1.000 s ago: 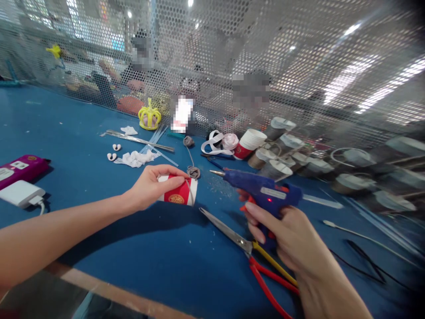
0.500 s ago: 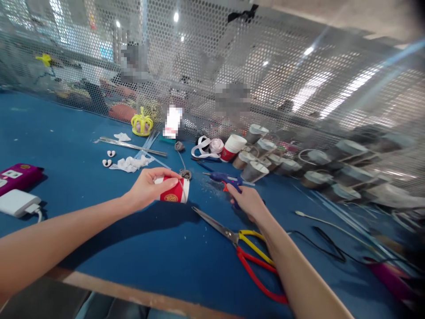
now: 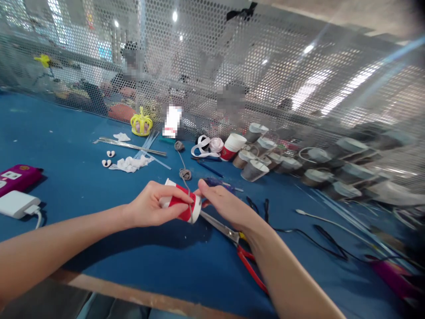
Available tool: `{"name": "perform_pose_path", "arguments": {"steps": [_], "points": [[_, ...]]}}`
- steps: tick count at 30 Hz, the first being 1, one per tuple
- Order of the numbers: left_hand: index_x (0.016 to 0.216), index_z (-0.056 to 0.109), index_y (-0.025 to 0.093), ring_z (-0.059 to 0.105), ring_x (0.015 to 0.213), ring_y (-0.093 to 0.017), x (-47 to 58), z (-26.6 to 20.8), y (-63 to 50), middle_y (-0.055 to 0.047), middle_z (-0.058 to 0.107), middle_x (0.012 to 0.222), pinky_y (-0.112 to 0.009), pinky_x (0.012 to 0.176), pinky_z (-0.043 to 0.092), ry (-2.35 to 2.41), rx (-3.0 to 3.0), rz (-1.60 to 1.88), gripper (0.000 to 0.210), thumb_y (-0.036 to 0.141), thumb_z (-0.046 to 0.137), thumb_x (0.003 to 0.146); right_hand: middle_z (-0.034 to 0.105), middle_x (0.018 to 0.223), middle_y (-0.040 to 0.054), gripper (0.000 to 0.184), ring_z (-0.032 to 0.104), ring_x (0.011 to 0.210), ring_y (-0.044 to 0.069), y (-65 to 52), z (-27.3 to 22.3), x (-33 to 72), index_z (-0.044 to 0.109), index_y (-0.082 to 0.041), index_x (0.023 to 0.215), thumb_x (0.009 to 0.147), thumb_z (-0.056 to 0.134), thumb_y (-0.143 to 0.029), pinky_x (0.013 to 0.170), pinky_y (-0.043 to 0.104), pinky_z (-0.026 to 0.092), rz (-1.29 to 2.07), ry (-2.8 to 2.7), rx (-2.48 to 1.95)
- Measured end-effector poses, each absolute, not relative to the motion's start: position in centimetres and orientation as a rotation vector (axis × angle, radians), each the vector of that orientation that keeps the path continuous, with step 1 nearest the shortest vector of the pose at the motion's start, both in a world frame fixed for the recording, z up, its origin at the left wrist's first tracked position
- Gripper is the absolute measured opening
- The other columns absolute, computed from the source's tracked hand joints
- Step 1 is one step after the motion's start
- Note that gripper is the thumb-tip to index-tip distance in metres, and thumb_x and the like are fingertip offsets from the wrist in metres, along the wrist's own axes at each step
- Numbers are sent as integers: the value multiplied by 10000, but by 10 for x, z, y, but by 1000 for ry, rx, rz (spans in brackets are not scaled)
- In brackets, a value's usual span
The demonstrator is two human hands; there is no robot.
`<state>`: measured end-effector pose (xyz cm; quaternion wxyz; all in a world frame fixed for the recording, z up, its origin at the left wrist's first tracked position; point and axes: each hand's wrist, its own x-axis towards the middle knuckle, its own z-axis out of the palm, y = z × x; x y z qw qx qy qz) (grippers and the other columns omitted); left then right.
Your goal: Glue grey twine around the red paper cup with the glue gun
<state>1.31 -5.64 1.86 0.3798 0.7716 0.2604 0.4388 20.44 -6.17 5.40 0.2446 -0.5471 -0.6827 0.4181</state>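
A red and white paper cup (image 3: 195,209) is tilted on its side above the blue table, gripped between the thumb and fingers of my left hand (image 3: 157,204). Grey yarn (image 3: 189,190) runs across the cup near its rim and leads back to a small tangle (image 3: 185,174). My right hand (image 3: 226,201) is beside the cup's rim, its fingers stretched toward it and its thumb raised; the fingertips are partly hidden. Behind that hand lies a blue glue gun (image 3: 215,182). Large scissors (image 3: 229,232) with red and yellow handles lie under my right wrist.
Stacked paper cups (image 3: 233,146) and several lidded tubs (image 3: 255,170) stand at the back right. White ribbon (image 3: 199,148), a yellow crown (image 3: 141,124), metal rods (image 3: 133,146) and crumpled tissue (image 3: 129,164) lie farther back. A black cable (image 3: 308,235) crosses the right side. Perforated mesh borders the table.
My right hand has put down the glue gun and moved left to the cup. My left hand has brought the cup slightly right and toward me.
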Motion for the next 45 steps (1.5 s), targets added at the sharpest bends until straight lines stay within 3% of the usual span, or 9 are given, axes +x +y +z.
{"name": "perform_pose_path", "arguments": {"steps": [3,6,11,13,18,28,45], "points": [[823,720,111,437,387,-62,12,19,-60,-20,644,523,-169,441,398,609,2150,1080,195,200,565,744,692,712,28,508,605,681,161,-67,51,192,718,-187,781,813,402,-583,715,299,454,1438,-1660,-1303],[823,720,112,410,376,-60,13,19,-59,-11,621,493,-168,427,383,614,2134,1059,202,203,558,744,687,791,16,337,611,754,146,-70,48,190,702,-213,873,766,558,-498,747,280,456,1569,-1450,-1171],[758,721,108,448,415,-66,16,18,-57,-31,653,585,-166,417,374,699,1847,1047,184,233,598,702,626,928,0,119,577,831,127,-75,45,189,682,-198,682,662,712,-312,766,255,452,1509,-1335,-1048],[746,722,113,484,465,-77,18,18,-57,-39,665,630,-167,446,393,715,1744,1035,175,241,623,680,617,882,-7,130,566,802,115,-75,43,187,657,-185,615,665,708,-294,765,250,447,1444,-1327,-1050],[788,717,129,531,521,-82,20,16,-54,-33,680,698,-169,494,423,751,1463,958,181,243,663,658,649,747,-13,136,569,733,119,-74,39,186,664,-201,679,665,696,-332,722,254,450,1235,-1300,-1121],[733,694,130,565,537,-80,24,14,-50,-5,676,647,-166,529,446,785,1170,878,134,208,708,624,675,725,-6,138,597,719,132,-76,45,189,636,-202,668,694,655,-336,703,262,459,930,-1416,-1214],[755,696,133,564,533,-88,24,12,-52,-10,675,650,-184,539,446,830,1209,857,162,232,701,628,667,688,-2,136,607,684,144,-74,45,192,619,-197,690,744,608,-321,695,286,470,719,-1557,-1265]]}}
